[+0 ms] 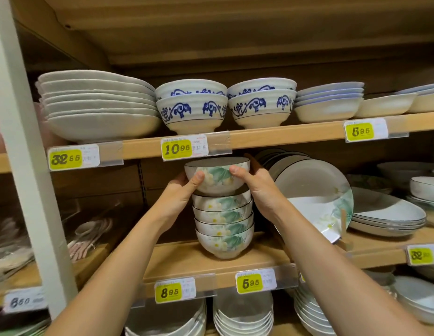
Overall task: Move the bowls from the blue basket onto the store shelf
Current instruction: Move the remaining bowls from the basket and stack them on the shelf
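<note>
With left hand [182,192] and right hand [257,187] clamped on either flank, held a bowl [217,175] upright at frame centre. Gripped it with the hands apart, left palm on the left wall, right palm on the right wall, both thumbs pressed across the painted front, fingers wrapped behind and mostly hidden. Held it just under the upper shelf [284,138] and the 10.95 tag [178,149], rim close to that edge. Saw directly beneath it a stack [223,224] of four like bowls, green leaves and white flowers, dark rims. Had the foot down at the stack's top rim; could not tell whether resting there or just clear. Saw the stack standing on the shelf [187,260] at centre, above the 8.95 tag [171,292] and the 5.95 tag [252,283]. Showed bare forearms running up from lower left and lower right, one either side of the stack, wrists level with its upper bowls. Saw a matching plate [313,197] propped on edge just right of the right hand, near the stack. Saw blue bowls [191,110] above centre on the upper shelf, and white plates [97,105] at upper left beside them.
</note>
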Action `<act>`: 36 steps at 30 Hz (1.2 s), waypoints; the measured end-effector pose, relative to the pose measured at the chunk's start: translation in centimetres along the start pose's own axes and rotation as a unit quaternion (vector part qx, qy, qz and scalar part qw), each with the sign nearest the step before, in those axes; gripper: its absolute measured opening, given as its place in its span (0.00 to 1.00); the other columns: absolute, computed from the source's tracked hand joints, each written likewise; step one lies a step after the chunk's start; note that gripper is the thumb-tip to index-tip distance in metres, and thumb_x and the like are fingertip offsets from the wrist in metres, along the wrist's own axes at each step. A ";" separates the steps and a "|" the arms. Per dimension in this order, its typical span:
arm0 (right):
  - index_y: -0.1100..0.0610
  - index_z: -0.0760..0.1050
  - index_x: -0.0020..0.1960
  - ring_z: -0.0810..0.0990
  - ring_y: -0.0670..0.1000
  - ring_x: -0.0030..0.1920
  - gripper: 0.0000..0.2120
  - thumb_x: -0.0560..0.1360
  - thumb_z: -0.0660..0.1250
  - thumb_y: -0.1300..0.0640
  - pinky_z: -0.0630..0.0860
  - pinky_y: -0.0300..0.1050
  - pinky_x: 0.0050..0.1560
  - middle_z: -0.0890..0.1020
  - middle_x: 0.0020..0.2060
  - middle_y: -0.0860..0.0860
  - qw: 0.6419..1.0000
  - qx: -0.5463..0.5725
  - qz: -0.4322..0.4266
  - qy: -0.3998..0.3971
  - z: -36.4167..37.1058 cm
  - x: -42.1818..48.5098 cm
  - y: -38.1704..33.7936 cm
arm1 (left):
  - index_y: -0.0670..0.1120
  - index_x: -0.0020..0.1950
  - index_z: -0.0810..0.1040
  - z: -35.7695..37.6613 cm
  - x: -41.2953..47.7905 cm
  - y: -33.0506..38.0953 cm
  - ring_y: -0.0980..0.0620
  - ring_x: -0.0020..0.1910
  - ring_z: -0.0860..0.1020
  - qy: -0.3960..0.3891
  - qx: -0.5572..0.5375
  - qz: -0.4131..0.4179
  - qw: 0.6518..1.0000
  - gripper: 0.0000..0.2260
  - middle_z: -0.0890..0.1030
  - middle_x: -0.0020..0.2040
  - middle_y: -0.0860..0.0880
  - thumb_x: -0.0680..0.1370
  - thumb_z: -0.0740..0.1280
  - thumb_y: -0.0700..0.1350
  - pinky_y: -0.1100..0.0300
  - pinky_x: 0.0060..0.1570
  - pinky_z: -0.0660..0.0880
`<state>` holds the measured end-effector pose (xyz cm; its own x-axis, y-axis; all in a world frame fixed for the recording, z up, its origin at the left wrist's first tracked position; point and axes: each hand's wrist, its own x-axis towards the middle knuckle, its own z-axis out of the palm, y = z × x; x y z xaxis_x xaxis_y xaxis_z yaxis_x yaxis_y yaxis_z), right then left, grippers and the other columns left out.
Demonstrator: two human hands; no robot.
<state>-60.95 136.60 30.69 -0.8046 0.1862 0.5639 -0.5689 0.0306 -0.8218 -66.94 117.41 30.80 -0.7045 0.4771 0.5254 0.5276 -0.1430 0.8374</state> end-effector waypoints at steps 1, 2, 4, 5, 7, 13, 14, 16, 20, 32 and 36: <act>0.53 0.72 0.66 0.82 0.50 0.58 0.36 0.62 0.77 0.42 0.77 0.52 0.61 0.83 0.56 0.51 1.000 -0.016 0.005 0.001 -0.1 0.1 0.3 | 0.49 0.66 0.75 0.0 0.0 -0.6 0.56 0.62 0.78 -0.007 -0.004 -0.005 1.000 0.34 0.81 0.61 0.54 0.66 0.72 0.67 0.58 0.64 0.71; 0.51 0.72 0.66 0.82 0.49 0.57 0.37 0.62 0.77 0.40 0.78 0.51 0.59 0.84 0.56 0.51 0.999 -0.031 0.012 0.003 -0.2 0.1 0.6 | 0.48 0.68 0.73 -0.1 0.0 -1.0 0.55 0.63 0.77 -0.014 -0.006 -0.006 1.000 0.34 0.80 0.63 0.53 0.68 0.71 0.65 0.55 0.66 0.70; 0.51 0.72 0.66 0.83 0.48 0.55 0.38 0.60 0.76 0.37 0.79 0.48 0.56 0.84 0.54 0.49 0.998 -0.054 0.029 0.007 -0.2 0.2 1.0 | 0.47 0.69 0.72 -0.2 0.1 -1.7 0.53 0.64 0.77 -0.022 -0.008 -0.009 1.000 0.33 0.80 0.64 0.51 0.70 0.71 0.64 0.52 0.67 0.69; 0.51 0.72 0.65 0.83 0.47 0.53 0.39 0.59 0.75 0.36 0.79 0.46 0.54 0.85 0.53 0.49 0.998 -0.058 0.038 0.009 -0.2 0.2 1.3 | 0.48 0.69 0.72 -0.1 0.1 -2.0 0.53 0.64 0.77 -0.024 -0.011 -0.014 1.000 0.32 0.80 0.64 0.51 0.70 0.71 0.63 0.51 0.67 0.69; 0.52 0.73 0.64 0.84 0.47 0.51 0.38 0.59 0.75 0.36 0.79 0.43 0.50 0.85 0.51 0.49 0.997 -0.055 0.056 0.010 -0.2 0.1 1.9 | 0.48 0.69 0.72 0.0 0.1 -2.6 0.52 0.63 0.77 -0.024 -0.018 -0.020 0.999 0.29 0.80 0.63 0.51 0.72 0.70 0.61 0.52 0.65 0.70; 0.57 0.77 0.60 0.85 0.50 0.50 0.36 0.60 0.73 0.36 0.79 0.46 0.52 0.86 0.48 0.52 0.994 -0.059 0.088 0.023 -0.1 0.0 2.8 | 0.48 0.67 0.73 0.0 0.5 -4.2 0.52 0.61 0.79 -0.018 -0.034 -0.039 0.998 0.27 0.82 0.60 0.51 0.72 0.70 0.60 0.57 0.59 0.75; 0.58 0.78 0.58 0.85 0.51 0.50 0.35 0.59 0.73 0.36 0.79 0.47 0.53 0.86 0.47 0.53 0.994 -0.059 0.092 0.023 -0.1 0.0 2.9 | 0.49 0.67 0.73 0.0 0.6 -4.3 0.53 0.60 0.80 -0.017 -0.036 -0.037 0.998 0.28 0.82 0.60 0.52 0.71 0.70 0.61 0.60 0.57 0.76; 0.59 0.77 0.60 0.85 0.51 0.50 0.37 0.59 0.72 0.36 0.78 0.47 0.53 0.86 0.48 0.54 0.994 -0.055 0.093 0.027 -0.2 0.0 3.0 | 0.49 0.67 0.73 0.1 0.7 -4.5 0.54 0.59 0.80 -0.012 -0.039 -0.031 0.999 0.31 0.82 0.59 0.53 0.69 0.72 0.63 0.65 0.52 0.78; 0.61 0.63 0.74 0.82 0.52 0.56 0.50 0.60 0.72 0.38 0.78 0.42 0.52 0.83 0.56 0.55 0.993 -0.058 0.097 0.021 -0.4 0.0 3.1 | 0.50 0.65 0.74 0.5 0.8 -4.9 0.54 0.57 0.81 0.000 -0.047 -0.028 0.998 0.33 0.83 0.57 0.54 0.65 0.73 0.65 0.66 0.49 0.78; 0.41 0.67 0.69 0.76 0.46 0.63 0.35 0.64 0.71 0.40 0.73 0.51 0.65 0.79 0.61 0.45 0.991 -0.088 0.045 0.093 1.1 -2.2 1.9 | 0.55 0.64 0.73 0.5 -0.7 -4.2 0.56 0.58 0.80 0.015 -0.082 -0.020 0.996 0.28 0.83 0.57 0.56 0.67 0.73 0.62 0.65 0.50 0.77; 0.38 0.67 0.67 0.73 0.36 0.63 0.27 0.69 0.68 0.45 0.72 0.38 0.63 0.75 0.62 0.35 0.986 -0.091 -0.012 0.139 2.0 -4.4 1.2 | 0.60 0.60 0.72 0.5 -3.0 -3.2 0.67 0.58 0.77 0.049 -0.124 -0.016 0.991 0.28 0.79 0.58 0.62 0.63 0.74 0.64 0.71 0.52 0.74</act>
<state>-58.47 133.88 27.37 -0.6982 0.4453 0.5605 -0.5275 0.2093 -0.8234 -66.25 116.88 26.48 -0.7682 0.3997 0.5002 0.3804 -0.3436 0.8586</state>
